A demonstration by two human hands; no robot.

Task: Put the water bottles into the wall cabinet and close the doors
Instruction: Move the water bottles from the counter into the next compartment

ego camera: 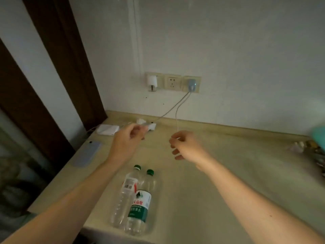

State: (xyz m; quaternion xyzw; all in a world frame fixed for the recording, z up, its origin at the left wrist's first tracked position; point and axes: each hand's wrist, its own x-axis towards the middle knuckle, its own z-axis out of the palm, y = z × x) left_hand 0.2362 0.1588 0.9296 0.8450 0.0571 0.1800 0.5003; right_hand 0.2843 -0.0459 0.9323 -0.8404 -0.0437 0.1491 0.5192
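Behind bottles [135, 199]: cables [173, 107] (2), phone [88, 152].

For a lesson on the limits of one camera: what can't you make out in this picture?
Head view, the only one:
- Wall cabinet: none in frame, so its doors' state is unknown.
- Green object: cut off by the right edge, blurred.
- Clutter below it: too blurred to name.
- Left hand, right hand: motion blur hides any grip.

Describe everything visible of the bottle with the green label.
The green-label bottle is clear plastic with a green cap and a white-and-green printed label. It lies on its side on the beige counter, near the front edge, cap toward the wall, pressed against a second clear bottle on its left. Neither hand touches it.
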